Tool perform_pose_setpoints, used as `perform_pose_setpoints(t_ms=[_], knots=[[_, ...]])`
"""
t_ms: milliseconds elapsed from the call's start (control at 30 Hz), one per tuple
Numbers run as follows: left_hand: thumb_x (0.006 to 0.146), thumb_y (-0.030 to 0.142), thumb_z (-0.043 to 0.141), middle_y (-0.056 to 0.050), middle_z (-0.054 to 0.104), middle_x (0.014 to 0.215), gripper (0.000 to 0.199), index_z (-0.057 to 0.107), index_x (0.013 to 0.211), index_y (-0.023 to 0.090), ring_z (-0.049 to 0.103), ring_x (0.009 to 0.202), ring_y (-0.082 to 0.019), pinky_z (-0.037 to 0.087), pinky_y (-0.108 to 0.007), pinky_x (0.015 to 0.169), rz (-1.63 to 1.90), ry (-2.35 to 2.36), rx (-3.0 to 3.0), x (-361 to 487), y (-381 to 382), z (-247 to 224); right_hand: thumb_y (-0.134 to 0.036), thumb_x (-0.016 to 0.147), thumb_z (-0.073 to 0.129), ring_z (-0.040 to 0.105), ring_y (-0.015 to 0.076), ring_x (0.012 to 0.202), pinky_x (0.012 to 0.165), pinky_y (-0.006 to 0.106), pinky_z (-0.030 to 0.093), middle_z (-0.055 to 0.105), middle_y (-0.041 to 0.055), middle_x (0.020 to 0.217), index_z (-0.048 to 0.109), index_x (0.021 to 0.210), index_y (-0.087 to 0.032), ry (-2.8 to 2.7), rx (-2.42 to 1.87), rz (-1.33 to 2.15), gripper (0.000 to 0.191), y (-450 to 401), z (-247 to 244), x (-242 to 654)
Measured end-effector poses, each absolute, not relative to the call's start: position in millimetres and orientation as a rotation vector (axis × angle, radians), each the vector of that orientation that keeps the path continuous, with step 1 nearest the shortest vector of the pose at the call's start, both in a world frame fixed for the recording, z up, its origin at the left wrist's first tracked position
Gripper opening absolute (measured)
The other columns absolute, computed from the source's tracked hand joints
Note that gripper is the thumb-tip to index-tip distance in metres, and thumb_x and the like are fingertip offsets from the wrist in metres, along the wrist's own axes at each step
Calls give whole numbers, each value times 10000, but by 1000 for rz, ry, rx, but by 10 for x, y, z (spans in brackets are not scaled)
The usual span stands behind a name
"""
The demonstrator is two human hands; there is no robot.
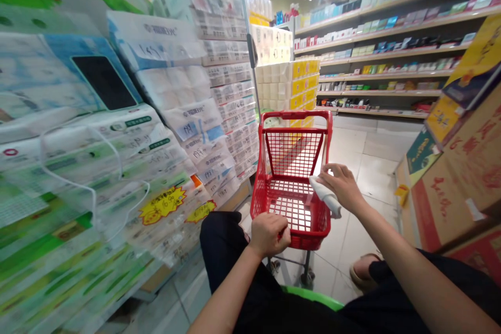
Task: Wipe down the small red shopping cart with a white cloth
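Note:
A red shopping cart basket (294,185) with grid walls stands in front of me, its handle bar on the far side. My right hand (341,182) is closed on a white cloth (325,195) at the basket's right side wall; the cloth hangs down from the fingers. My left hand (270,234) is curled closed at the near left rim of the basket. Its fingertips are turned down, and what they grip, if anything, is hidden. The basket looks empty, with its grid floor showing.
Stacked tissue packs (188,115) rise on the left, with a phone (104,82) and white cable on them. Cardboard boxes (457,188) line the right. Goods fill the back shelves (383,55). A thin metal pole (250,36) stands beside the cart.

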State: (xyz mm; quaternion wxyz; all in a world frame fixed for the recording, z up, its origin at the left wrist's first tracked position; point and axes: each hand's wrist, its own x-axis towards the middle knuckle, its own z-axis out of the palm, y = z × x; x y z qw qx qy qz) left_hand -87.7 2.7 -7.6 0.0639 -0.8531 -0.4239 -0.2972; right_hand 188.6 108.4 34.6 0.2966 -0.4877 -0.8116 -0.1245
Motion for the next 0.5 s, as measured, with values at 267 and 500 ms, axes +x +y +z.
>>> perform_pose_setpoints(t_ms=[267,500], knots=[[920,272,415,-8,630,674,272,538,689,198,567,658,-153,301,-301,625,-760,-1522,-2515,-1090,52,49,-421,1007,358,501,247,1094,800,392,537,572,76,1189,641,1058,-280,-2185,-1225,-42,320,549,278,1567],[1001,267,323,-16,693,773,348,570,767,196,626,744,-173,388,-301,757,-672,-1669,-2528,-826,41,288,-487,947,487,542,256,1058,838,408,533,590,91,1218,612,1106,-236,-2312,-1191,-41,323,-144,120,1191]])
